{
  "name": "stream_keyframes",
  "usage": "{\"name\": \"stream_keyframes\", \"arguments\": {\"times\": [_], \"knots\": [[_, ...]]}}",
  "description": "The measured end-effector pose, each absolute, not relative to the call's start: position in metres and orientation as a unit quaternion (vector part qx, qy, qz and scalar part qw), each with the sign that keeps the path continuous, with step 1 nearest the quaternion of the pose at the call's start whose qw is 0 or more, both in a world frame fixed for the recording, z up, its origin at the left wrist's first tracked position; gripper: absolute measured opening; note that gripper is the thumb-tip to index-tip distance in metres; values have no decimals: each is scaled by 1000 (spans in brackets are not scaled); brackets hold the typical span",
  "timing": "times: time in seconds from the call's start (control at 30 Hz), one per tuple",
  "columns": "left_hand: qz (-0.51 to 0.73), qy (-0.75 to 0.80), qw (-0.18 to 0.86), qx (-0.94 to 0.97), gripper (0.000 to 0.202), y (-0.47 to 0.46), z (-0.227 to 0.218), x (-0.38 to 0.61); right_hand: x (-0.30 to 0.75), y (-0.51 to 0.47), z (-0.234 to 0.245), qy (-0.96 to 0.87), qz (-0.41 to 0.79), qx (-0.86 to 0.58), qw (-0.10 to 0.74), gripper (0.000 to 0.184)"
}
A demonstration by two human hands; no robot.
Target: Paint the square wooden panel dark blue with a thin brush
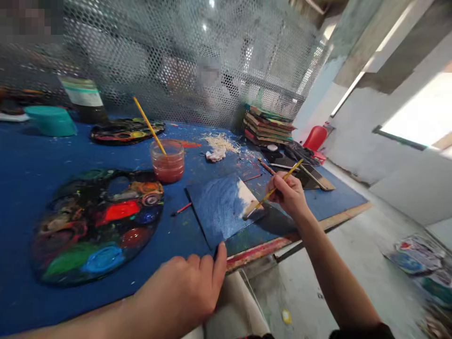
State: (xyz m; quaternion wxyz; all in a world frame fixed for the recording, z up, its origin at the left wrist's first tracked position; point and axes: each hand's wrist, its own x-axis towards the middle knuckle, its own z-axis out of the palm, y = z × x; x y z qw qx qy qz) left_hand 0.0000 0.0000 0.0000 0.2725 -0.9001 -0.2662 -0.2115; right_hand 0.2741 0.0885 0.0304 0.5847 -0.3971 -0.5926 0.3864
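A small canvas lies near the table's front edge, brushed mostly dark blue, with a pale bare patch at its right corner. My right hand grips a yellow paintbrush slantwise, its tip at the edge of that patch. At the near corner my left hand steadies the canvas with the index fingertip, the other fingers curled and the thumb hidden. To the left is a black palette bearing red, blue, green and brown paint. Behind it stands a glass jar of reddish water with another yellow brush leaning inside.
Thin brushes stick out beside the canvas. Farther back are a second palette, a teal cup, wood shavings, crumpled tissue and stacked boards. A perforated metal screen rises behind the blue table.
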Motion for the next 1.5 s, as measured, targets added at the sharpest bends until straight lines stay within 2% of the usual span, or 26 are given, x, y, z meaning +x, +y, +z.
{"name": "stream_keyframes", "arguments": {"times": [0.33, 0.67, 1.5], "knots": [[-136, -270, 292, -907, 50, -4, -18, -3, 274, 88, 30, -623, 363, -390, 573, 39], [-214, -261, 290, -896, 41, -1, -14, -2, 274, 86, 30, -640, 352, -372, 573, 37], [-128, -267, 306, -905, 56, -1, -23, -9, 279, 88, 31, -605, 343, -411, 590, 43]]}}
